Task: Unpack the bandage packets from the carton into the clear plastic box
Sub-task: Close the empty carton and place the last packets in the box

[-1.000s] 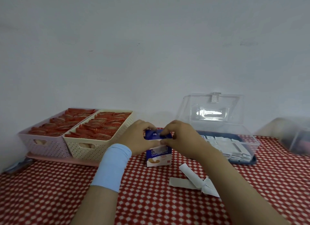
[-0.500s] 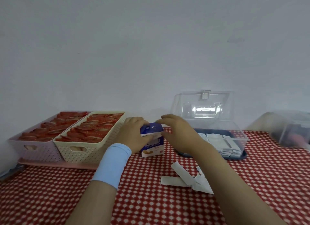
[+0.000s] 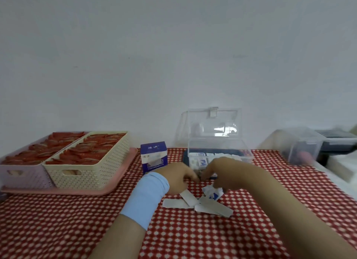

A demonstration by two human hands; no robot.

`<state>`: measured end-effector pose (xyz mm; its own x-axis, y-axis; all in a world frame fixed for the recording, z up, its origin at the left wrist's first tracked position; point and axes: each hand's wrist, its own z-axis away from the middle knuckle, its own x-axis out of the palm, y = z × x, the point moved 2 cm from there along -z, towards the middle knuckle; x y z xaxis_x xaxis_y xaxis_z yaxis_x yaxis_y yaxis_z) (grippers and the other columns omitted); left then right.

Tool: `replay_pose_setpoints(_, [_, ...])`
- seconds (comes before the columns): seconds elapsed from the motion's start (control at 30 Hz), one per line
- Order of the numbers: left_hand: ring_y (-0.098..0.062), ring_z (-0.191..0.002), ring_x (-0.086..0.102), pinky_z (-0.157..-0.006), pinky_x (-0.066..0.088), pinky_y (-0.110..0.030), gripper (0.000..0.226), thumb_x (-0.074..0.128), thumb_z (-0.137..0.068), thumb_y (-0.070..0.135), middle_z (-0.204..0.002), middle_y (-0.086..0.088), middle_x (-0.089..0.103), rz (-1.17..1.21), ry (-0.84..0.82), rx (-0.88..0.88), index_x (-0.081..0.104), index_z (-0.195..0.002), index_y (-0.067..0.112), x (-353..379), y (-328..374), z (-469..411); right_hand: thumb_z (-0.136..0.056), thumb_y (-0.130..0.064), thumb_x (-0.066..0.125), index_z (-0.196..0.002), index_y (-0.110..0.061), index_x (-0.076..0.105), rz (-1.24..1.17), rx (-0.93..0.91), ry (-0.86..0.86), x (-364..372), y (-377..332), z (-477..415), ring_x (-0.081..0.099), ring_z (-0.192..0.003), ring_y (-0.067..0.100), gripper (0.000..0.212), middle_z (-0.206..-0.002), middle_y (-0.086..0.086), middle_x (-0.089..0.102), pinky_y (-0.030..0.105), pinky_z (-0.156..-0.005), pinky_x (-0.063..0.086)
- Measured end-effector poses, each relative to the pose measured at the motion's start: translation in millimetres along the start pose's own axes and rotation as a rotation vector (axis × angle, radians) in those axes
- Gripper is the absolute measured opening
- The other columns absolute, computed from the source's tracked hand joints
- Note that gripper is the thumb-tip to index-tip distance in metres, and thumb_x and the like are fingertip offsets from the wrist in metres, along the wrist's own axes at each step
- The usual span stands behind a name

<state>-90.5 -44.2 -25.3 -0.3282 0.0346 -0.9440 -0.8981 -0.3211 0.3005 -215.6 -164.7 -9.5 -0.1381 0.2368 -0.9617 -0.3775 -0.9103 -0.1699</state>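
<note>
While the blue carton [image 3: 154, 156] stands upright and alone on the red checked tabletop [image 3: 77, 220], both hands are down low in front of it, meeting over the loose bandage packets [image 3: 195, 201]. And look at the spacing: the left hand [image 3: 178, 178], with its pale blue wristband [image 3: 146, 198], sits just right of the carton, its fingers [image 3: 192, 176] curled down toward the cloth, while the right hand [image 3: 225, 173] comes in from the other side, fingers [image 3: 205, 174] bent to meet them. The fingertips are nearly touching, and whether anything is pinched between them cannot be told; it's too small and blurred.

Now the relation that matters: the packets lie just below and toward the person from both sets of fingers, a small untidy fan of flat white strips, with one crumpled blue-printed wrapper right under the right hand. The longest strips run roughly left to right across the tabletop, one slanting up toward the left hand. The right hand looks nearer the bulk of them.

And the destination, the clear plastic box [image 3: 245, 154], sits open just beyond the right hand, lid tilted back, white packets already inside. A short lift away and to the right looks like the call, with the right hand best placed for it
</note>
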Motion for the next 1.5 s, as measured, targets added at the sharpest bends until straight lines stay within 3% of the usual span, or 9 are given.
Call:
replay_pose_setpoints(0.17, [-0.014,-0.122,0.056,-0.106,0.045,-0.038,0.039,0.064,-0.091,0.021,-0.136,0.010,0.058,-0.066,-0.070,-0.048,0.063,-0.128,0.033,20.3,-7.2,-10.2,-0.092,-0.017,0.066,-0.144,-0.035,0.048,0.114,0.044,-0.026,21.4,6.3,-1.4,0.052,-0.127,0.020,0.058,-0.143,-0.004,0.054,0.035,-0.104,0.045])
replay_pose_setpoints(0.47, [0.000,-0.092,0.061,-0.084,0.048,-0.017,0.010,0.066,-0.093,0.024,-0.098,0.018,0.067,0.188,0.122,-0.092,0.071,-0.092,0.033,-4.9,-28.0,-1.7,-0.083,-0.035,0.075,-0.085,-0.029,0.069,0.194,0.119,0.224,-3.4,14.7,2.4,0.062,-0.082,0.014,0.008,-0.088,-0.007,0.065,0.029,-0.076,0.055])
replay_pose_setpoints(0.57, [-0.001,-0.093,0.061,-0.083,0.047,-0.017,0.011,0.065,-0.093,0.024,-0.097,0.017,0.066,0.205,0.137,-0.116,0.070,-0.091,0.034,-12.3,-36.0,1.6,-0.083,-0.036,0.075,-0.096,-0.031,0.076,-0.001,0.059,0.266,-6.2,9.7,6.3,0.064,-0.078,0.008,0.014,-0.087,-0.012,0.069,0.027,-0.075,0.057])
replay_pose_setpoints(0.67, [-0.002,-0.094,0.063,-0.084,0.049,-0.017,0.011,0.068,-0.091,0.025,-0.097,0.018,0.068,0.186,0.038,-0.116,0.073,-0.099,0.031,-4.6,-32.1,0.5,-0.085,-0.034,0.076,-0.106,-0.028,0.076,-0.208,-0.029,0.017,1.7,-3.2,8.4,0.065,-0.085,0.005,0.022,-0.091,-0.017,0.069,0.023,-0.081,0.054])
replay_pose_setpoints(0.87, [-0.009,-0.107,0.060,-0.099,0.049,-0.030,0.040,0.074,-0.084,0.035,-0.116,0.013,0.065,-0.007,-0.199,-0.108,0.067,-0.122,0.030,7.7,-18.1,0.1,-0.080,-0.032,0.080,-0.120,-0.035,0.068,-0.080,0.001,-0.113,24.1,-13.8,2.7,0.059,-0.106,0.011,0.043,-0.121,-0.011,0.063,0.034,-0.098,0.052])
replay_pose_setpoints(1.0, [-0.011,-0.100,0.058,-0.095,0.051,-0.031,0.048,0.077,-0.081,0.029,-0.115,0.008,0.064,-0.059,-0.232,-0.130,0.062,-0.127,0.031,9.1,-11.5,-0.8,-0.077,-0.038,0.081,-0.133,-0.029,0.056,-0.034,0.060,-0.146,29.7,-17.1,1.7,0.056,-0.112,0.016,0.062,-0.129,-0.005,0.058,0.035,-0.098,0.051])
replay_pose_setpoints(1.13, [-0.013,-0.098,0.056,-0.087,0.049,-0.029,0.041,0.072,-0.084,0.038,-0.111,0.006,0.062,-0.146,-0.283,-0.168,0.064,-0.123,0.028,11.5,-12.5,-2.3,-0.082,-0.038,0.077,-0.128,-0.020,0.062,-0.023,0.061,-0.214,28.4,-17.8,5.1,0.062,-0.105,0.016,0.052,-0.121,-0.002,0.065,0.030,-0.091,0.053])
replay_pose_setpoints(1.27, [-0.017,-0.097,0.054,-0.081,0.040,-0.029,0.026,0.051,-0.099,0.035,-0.115,-0.003,0.064,-0.144,-0.272,-0.184,0.067,-0.112,0.019,11.9,-15.5,-4.4,-0.095,-0.040,0.061,-0.127,-0.015,0.060,0.082,0.010,-0.252,28.2,-22.6,9.0,0.057,-0.093,0.016,0.041,-0.116,0.002,0.063,0.025,-0.072,0.043])
replay_pose_setpoints(1.5, [-0.009,-0.096,0.061,-0.082,0.048,-0.022,0.016,0.060,-0.095,0.030,-0.104,0.010,0.068,0.100,0.023,-0.191,0.073,-0.104,0.025,-10.8,-34.7,1.4,-0.100,-0.014,0.042,-0.133,-0.015,0.047,-0.297,0.117,0.009,15.8,-22.0,5.3,0.056,-0.101,0.019,0.033,-0.117,0.003,0.058,0.031,-0.084,0.044])
